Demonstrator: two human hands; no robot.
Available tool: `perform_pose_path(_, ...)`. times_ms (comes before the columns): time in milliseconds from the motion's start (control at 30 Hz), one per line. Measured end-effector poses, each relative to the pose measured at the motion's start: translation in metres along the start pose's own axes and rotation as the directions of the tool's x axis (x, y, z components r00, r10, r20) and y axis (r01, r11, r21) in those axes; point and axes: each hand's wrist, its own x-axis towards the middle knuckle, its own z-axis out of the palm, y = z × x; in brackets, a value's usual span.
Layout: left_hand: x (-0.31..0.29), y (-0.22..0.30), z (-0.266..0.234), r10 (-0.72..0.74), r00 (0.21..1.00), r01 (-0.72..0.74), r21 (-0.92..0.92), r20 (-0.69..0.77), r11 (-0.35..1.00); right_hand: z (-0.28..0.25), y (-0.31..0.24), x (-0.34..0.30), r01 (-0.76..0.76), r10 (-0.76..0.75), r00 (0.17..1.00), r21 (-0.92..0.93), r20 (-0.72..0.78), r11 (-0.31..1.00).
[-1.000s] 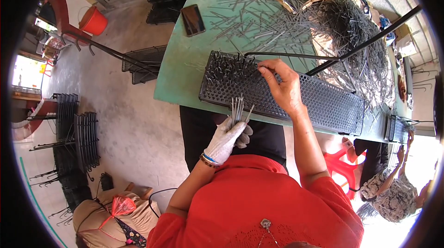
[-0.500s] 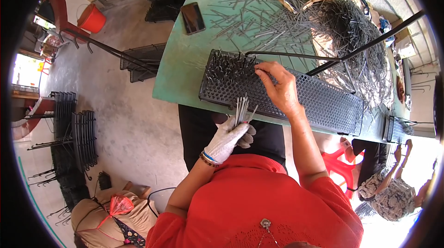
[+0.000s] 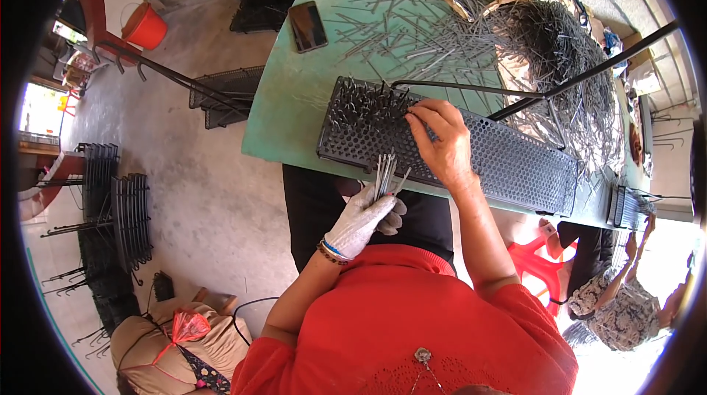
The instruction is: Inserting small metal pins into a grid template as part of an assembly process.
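Observation:
In front of me a long black perforated metal panel point(image 3: 508, 157) lies along the table's near edge. Thin dark metal pieces point(image 3: 368, 107) stand thickly upright in the holes at its left end. My left hand point(image 3: 362, 218), in a pale work glove, is closed round a bundle of thin metal rods point(image 3: 385, 172) whose tips point up, just short of the panel. My bare right hand point(image 3: 443, 141) is over the panel, thumb and forefinger pinched together beside the standing pieces. Whatever is between those fingertips is too small to make out.
The green table point(image 3: 283, 111) bears a phone point(image 3: 307, 26), scattered rods point(image 3: 412, 26) and a tangled rod heap point(image 3: 552, 41). A black bar point(image 3: 604, 60) slants across the right. Co-workers sit at lower left and right. Hooked black racks point(image 3: 132, 218) and a red bucket point(image 3: 145, 27) stand on the floor.
My right hand has shifted very slightly, staying pinched at the edge of the standing pieces. The left hand and its bundle are practically still.

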Motion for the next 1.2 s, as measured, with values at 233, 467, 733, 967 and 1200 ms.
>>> perform_pose_path(233,0.003,-0.001,0.0,0.005,1.0,-0.005,-0.002,0.019,1.0,0.002,-0.002,0.001,-0.02,0.021,0.999,-0.013,0.044,1.0)
perform_pose_path(467,0.002,0.001,0.001,0.006,1.0,-0.006,-0.002,0.017,1.0,0.006,0.002,0.0,0.002,-0.002,1.0,-0.041,-0.002,0.999)
perform_pose_path(733,0.004,0.003,0.004,0.013,1.0,-0.013,-0.029,-0.005,0.999,0.005,-0.004,0.002,0.088,-0.081,0.994,-0.094,0.075,0.992)
perform_pose_path(967,0.002,0.004,0.001,-0.005,1.0,0.005,-0.037,0.007,0.999,0.002,-0.01,0.009,0.135,-0.12,0.988,-0.17,0.097,0.976)
perform_pose_path(1200,-0.001,0.008,0.003,0.118,0.993,-0.115,-0.148,0.008,0.982,-0.021,-0.032,-0.005,-0.365,0.292,0.9,0.192,0.323,0.911)
